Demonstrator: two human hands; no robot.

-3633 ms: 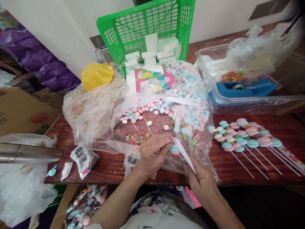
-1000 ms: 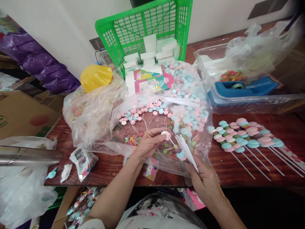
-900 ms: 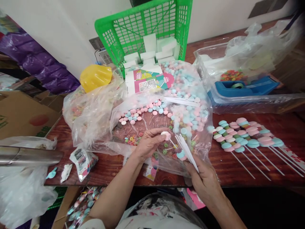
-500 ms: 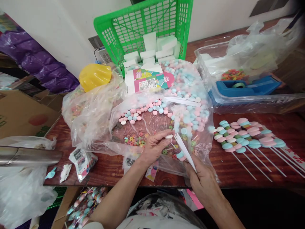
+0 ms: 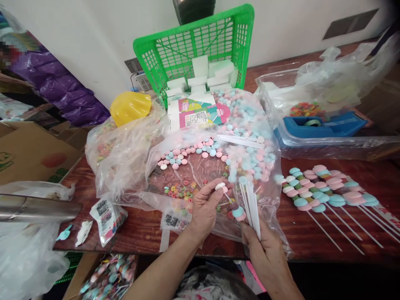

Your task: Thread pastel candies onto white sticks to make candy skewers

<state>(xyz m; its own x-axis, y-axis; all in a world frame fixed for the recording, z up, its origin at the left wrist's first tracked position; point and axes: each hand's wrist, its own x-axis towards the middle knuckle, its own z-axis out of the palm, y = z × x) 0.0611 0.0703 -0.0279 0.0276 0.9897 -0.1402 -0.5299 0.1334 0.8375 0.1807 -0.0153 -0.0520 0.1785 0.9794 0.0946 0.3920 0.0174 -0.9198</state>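
Observation:
My left hand (image 5: 204,204) is closed in a pinch on a white and a pink candy (image 5: 221,187), at the tip of a thin white stick. Lower on that stick sit a dark ring candy and blue and pink candies (image 5: 239,213). My right hand (image 5: 265,246) is wrapped round a bundle of white sticks (image 5: 250,204) and the lower end of the candy skewer. Beneath both hands lies a clear plastic bag (image 5: 200,166), with pink, blue and white candies (image 5: 175,158) along its far side and small coloured ring candies (image 5: 179,191) nearer me.
Finished candy skewers (image 5: 328,187) lie on the table's right. Behind them stands a clear tray (image 5: 331,146) with a blue tape dispenser (image 5: 321,127). A green crate (image 5: 193,37) holds white boxes at the back. A steel cylinder (image 5: 40,208) juts in from the left.
My left hand has brought the white candy to the stick's tip, with a pink one now showing beside it. The stick bundle has fanned out and stands more upright. The camera view has shifted slightly.

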